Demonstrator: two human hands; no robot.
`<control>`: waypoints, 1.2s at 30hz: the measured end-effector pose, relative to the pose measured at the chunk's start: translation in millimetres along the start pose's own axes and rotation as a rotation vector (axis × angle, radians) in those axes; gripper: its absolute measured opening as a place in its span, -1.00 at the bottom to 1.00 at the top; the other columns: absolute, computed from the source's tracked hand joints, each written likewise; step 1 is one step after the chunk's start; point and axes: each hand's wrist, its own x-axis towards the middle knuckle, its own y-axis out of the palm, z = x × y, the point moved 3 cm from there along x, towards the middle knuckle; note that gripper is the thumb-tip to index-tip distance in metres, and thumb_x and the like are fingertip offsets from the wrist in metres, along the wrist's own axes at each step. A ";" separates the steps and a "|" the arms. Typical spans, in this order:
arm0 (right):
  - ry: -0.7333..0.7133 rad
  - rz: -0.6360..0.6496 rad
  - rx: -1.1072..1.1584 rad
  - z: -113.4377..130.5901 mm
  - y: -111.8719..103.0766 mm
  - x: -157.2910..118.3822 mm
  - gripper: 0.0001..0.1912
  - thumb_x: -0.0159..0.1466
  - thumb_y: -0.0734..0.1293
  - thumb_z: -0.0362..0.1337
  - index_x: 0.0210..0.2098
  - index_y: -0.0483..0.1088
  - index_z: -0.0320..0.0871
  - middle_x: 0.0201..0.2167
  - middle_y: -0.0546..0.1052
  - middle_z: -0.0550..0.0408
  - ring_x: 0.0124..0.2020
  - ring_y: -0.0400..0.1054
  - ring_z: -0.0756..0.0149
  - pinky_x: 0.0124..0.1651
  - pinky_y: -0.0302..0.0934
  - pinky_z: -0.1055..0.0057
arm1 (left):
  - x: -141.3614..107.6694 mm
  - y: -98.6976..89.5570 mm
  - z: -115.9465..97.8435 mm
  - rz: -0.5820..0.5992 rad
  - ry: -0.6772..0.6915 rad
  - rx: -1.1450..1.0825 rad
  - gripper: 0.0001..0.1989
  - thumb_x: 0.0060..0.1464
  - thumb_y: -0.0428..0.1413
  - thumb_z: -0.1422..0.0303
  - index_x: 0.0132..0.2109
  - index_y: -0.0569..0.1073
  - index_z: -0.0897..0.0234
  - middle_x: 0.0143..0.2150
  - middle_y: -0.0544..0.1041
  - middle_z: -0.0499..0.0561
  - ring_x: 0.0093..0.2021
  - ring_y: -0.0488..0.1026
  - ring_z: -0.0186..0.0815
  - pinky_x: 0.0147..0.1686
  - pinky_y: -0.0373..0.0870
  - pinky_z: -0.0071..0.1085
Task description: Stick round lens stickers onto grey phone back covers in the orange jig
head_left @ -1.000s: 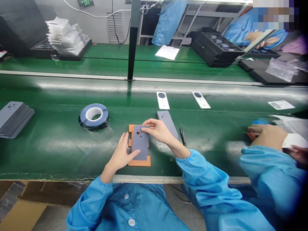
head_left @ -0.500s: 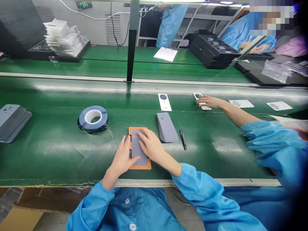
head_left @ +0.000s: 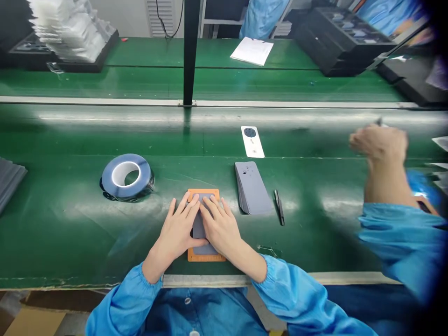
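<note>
An orange frame-like fixture [head_left: 206,257] lies on the green bench, with a grey phone back panel [head_left: 199,227] set in it. Over the panel's left side rests my left hand [head_left: 179,228], its fingers stretched and its thumb across the panel. My right hand [head_left: 221,224] lies flat on the right side, fingers extended toward the top. Both hands press on the panel and hide much of it. Right of them is a stack of grey phone back panels [head_left: 255,189], with black tweezers [head_left: 279,207] beside it.
A blue tape roll [head_left: 126,177] sits to the left, and another grey stack [head_left: 9,182] at the left edge. A white card [head_left: 252,142] with a dark round print lies farther back. At right, a co-worker's hand [head_left: 381,142] reaches over the bench. A dark post [head_left: 189,56] rises behind.
My right hand has flattened onto the panel beside my left hand. The co-worker's hand has moved right, and the white card it touched is gone from its spot. The view has tilted down.
</note>
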 end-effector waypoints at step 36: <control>0.388 0.245 1.123 32.0 -28.7 -32.2 -0.41 0.30 0.36 -0.26 0.30 0.26 -0.06 -0.20 0.60 0.03 -0.37 0.53 0.29 -0.27 0.48 0.31 | -51.2 8.3 18.8 -0.583 -0.484 -1.407 -0.38 0.05 0.28 0.17 0.19 0.34 0.34 -0.01 0.63 0.24 -0.08 0.62 -0.07 -0.13 0.54 -0.26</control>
